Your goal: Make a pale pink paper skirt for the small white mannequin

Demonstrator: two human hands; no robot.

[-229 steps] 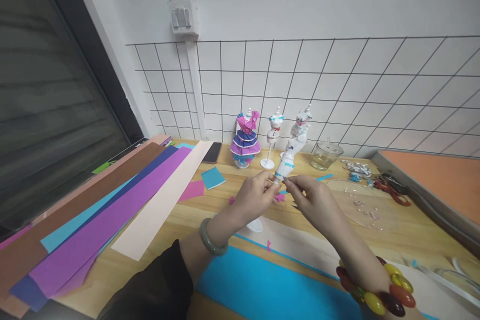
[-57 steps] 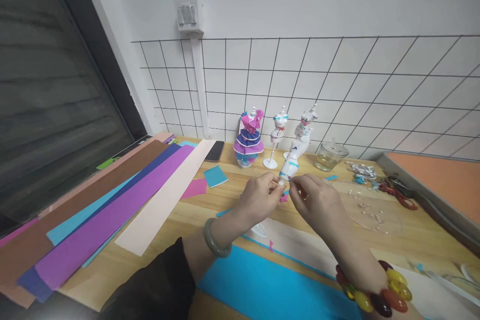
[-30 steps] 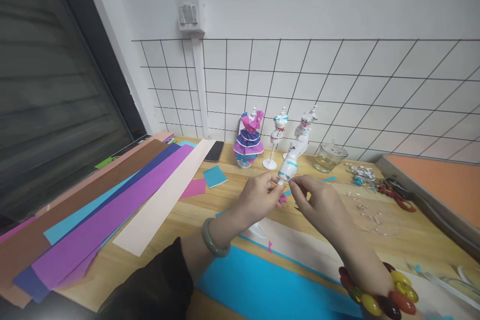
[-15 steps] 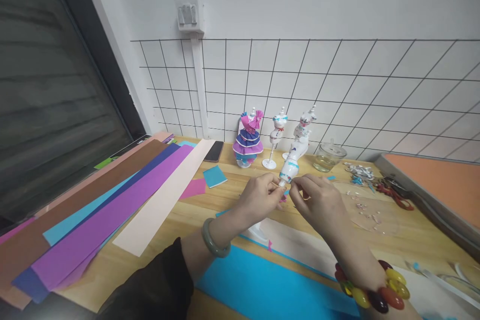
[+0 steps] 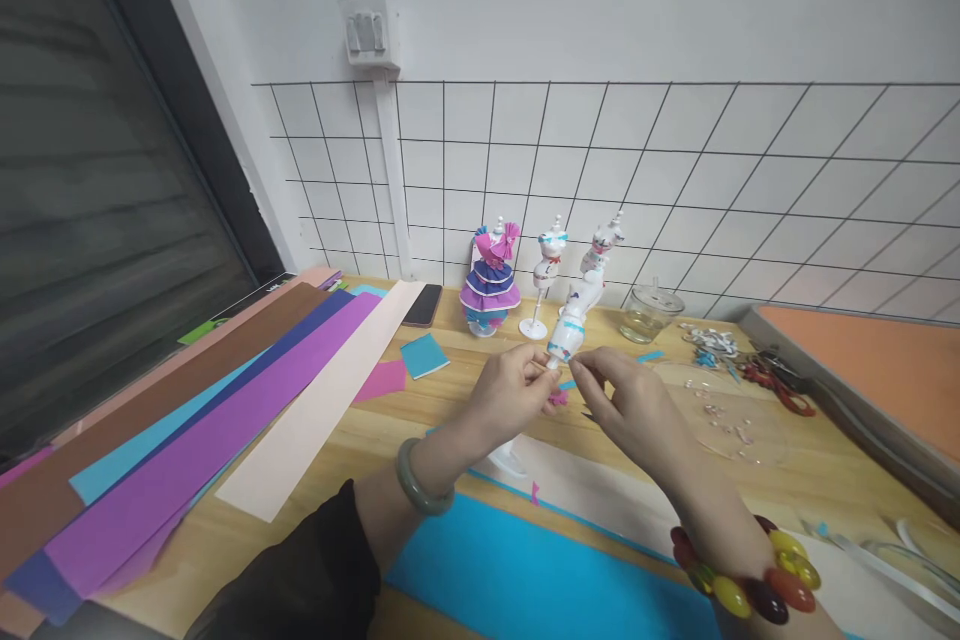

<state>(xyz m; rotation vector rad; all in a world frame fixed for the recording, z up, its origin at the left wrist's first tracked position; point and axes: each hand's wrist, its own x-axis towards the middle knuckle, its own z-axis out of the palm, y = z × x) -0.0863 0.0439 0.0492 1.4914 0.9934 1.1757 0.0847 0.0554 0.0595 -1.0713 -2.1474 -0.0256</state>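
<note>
My left hand (image 5: 510,395), with a green bangle at its wrist, pinches the stem of a small white mannequin figure (image 5: 566,335) that leans up and to the right. Blue and coloured bits circle the figure's body. At the figure's lower end, my right hand (image 5: 619,395) has thumb and forefinger pressed together; whatever is between them is too small to name. A dark pointed tool shows below its fingers. The figure's white base hangs under my left hand. Behind stand a mannequin in a purple and pink ruffled dress (image 5: 490,290) and a white mannequin (image 5: 551,260).
Long coloured paper strips (image 5: 217,420) fan out on the left. A phone (image 5: 424,305) and blue square (image 5: 425,356) lie behind. Blue paper (image 5: 540,570) is in front. A glass jar (image 5: 650,312), red-handled scissors (image 5: 784,390) and an orange-bottomed tray (image 5: 862,380) are at right.
The view has shifted slightly. The held figure has turned a little, and my right fingertips have closed and moved slightly off its lower edge.
</note>
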